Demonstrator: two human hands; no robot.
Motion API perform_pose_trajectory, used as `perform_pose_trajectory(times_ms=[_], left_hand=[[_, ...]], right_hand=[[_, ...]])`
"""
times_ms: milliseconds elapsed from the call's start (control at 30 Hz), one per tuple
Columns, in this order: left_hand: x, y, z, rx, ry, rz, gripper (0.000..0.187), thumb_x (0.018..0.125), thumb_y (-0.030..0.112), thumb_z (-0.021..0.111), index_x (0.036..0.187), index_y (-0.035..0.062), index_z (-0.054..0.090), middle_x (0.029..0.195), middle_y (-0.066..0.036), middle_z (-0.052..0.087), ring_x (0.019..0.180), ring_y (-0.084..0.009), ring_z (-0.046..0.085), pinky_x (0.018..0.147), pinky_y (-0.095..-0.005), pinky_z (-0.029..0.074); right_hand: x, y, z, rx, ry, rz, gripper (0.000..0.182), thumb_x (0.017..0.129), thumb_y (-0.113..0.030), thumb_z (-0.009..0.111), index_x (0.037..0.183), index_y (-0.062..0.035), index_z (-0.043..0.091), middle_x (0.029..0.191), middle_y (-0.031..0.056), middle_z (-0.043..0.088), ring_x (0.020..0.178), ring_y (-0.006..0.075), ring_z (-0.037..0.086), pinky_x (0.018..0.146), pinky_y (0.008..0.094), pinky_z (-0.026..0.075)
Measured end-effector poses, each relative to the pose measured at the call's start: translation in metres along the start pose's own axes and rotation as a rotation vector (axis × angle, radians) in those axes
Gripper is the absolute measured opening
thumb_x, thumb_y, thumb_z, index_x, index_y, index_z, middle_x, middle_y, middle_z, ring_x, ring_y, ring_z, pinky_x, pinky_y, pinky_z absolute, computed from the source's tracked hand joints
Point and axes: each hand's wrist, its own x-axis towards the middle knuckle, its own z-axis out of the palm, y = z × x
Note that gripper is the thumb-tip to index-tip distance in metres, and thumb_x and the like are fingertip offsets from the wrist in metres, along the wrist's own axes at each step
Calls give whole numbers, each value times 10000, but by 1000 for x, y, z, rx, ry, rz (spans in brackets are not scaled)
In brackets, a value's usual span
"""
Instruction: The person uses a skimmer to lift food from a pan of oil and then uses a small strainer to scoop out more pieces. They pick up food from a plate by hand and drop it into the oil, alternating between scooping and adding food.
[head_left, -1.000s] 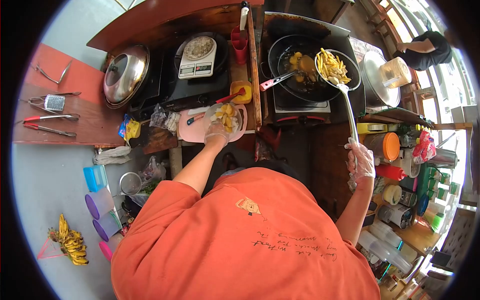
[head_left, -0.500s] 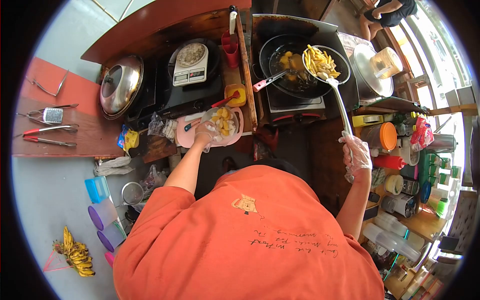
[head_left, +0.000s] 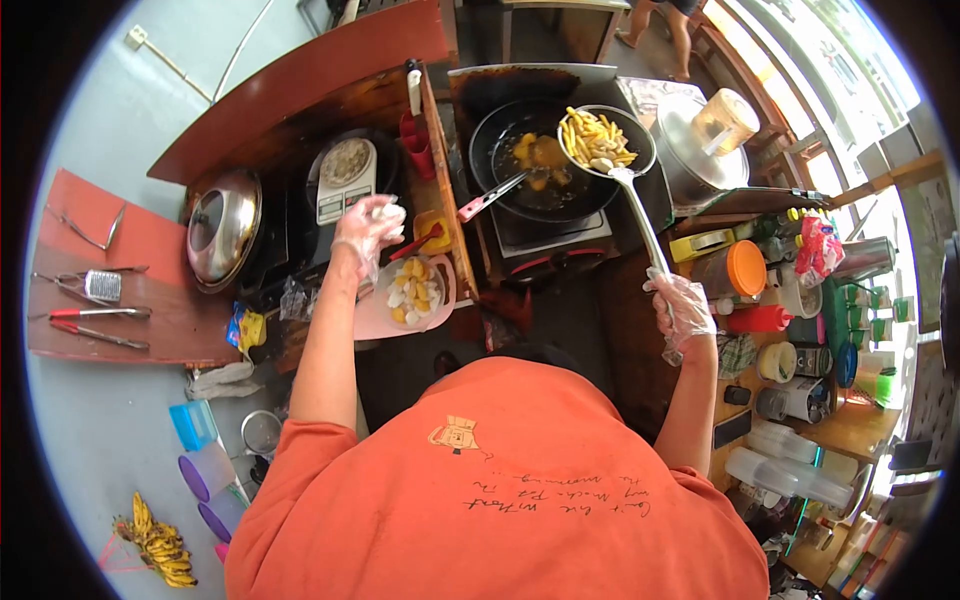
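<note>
My left hand [head_left: 370, 234], in a clear plastic glove, is closed on small whitish pieces. It is raised above a bowl of yellow and white pieces [head_left: 414, 290] on a pink board [head_left: 375, 318], just in front of a kitchen scale [head_left: 345, 182]. My right hand [head_left: 682, 305], also gloved, grips the long handle of a metal strainer [head_left: 640, 215]. The strainer holds yellow strips and pale pieces [head_left: 597, 140] above the right side of a black wok [head_left: 490, 150]. Yellow pieces lie in the wok's liquid, and red-handled tongs [head_left: 490, 197] rest over its rim.
A lidded pan [head_left: 222, 230] stands at the left. Right of the wok are a large pot [head_left: 700, 160], an orange-lidded tub [head_left: 746, 267] and a red bottle [head_left: 757, 319]. Bananas [head_left: 158, 542] lie lower left. Another person's legs [head_left: 678, 42] show at the top.
My left hand has risen from the bowl toward the scale with whitish pieces in its fingers. My right hand still holds the strainer above the wok. The camera view has shifted.
</note>
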Motion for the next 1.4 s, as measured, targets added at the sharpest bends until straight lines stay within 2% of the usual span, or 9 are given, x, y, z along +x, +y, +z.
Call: perform_pose_trajectory(times_ms=[167,367,600,667,733,833,1133,1300,1400], left_hand=[[63,21,118,263,-249,-73,390,775,-68,740,1131,14,602,967,-96,670,790,-175,674,632,-288,573],[159,-73,212,408,-343,-109,377,655,0,839,977,-17,645,797,-120,668,619,-222,653,479,-360,531],[185,-76,300,347,126,-277,189,777,115,784,741,4,635,712,-144,657,611,-253,667,464,-350,531],[266,-129,279,-170,-129,-295,192,839,90,672,679,52,575,635,-86,592,473,-231,572,440,-352,511],[242,-89,284,36,80,-273,137,847,90,663,724,63,610,623,-62,575,472,-207,547,444,-342,505],[250,-71,250,89,-173,-4,36,850,69,681,883,56,673,677,-35,598,542,-163,581,496,-314,524],[25,82,71,425,-165,329,255,915,137,678,1139,18,650,909,-48,682,677,-79,600,587,-222,500],[-4,-51,-96,550,167,-78,244,775,4,697,1017,19,672,769,-72,685,595,-141,634,540,-300,544],[-23,-152,-125,1077,57,-43,388,735,65,732,1111,8,656,979,-157,706,908,-246,688,827,-339,541]], right_hand=[[-6,-3,-12,-2,-26,-8,189,912,-250,655,893,-64,627,588,-31,501,426,44,416,378,185,303],[-14,-1,-27,0,-16,-49,201,906,-254,665,876,-61,617,581,-27,503,424,47,424,366,195,308],[-23,-6,-34,22,7,-36,225,903,-264,673,836,-58,614,567,-24,504,412,53,421,362,206,309],[-24,-2,-37,23,11,-22,224,902,-263,673,833,-58,614,567,-24,505,412,53,421,363,205,309],[-23,1,-37,48,2,-36,220,901,-263,674,836,-60,619,568,-26,507,413,51,421,364,204,307],[-22,-2,-34,19,5,-34,219,898,-267,678,832,-65,624,564,-31,509,416,36,421,360,188,303],[-7,-4,-8,-83,-20,-101,190,910,-248,665,884,-66,618,563,-32,489,402,34,409,350,180,295],[-4,-11,17,-78,3,-14,245,902,-283,683,882,-43,641,551,-39,478,377,30,384,334,181,269],[-2,-11,24,-76,-6,7,253,901,-291,684,896,-41,642,554,-38,479,375,30,383,333,179,271]])
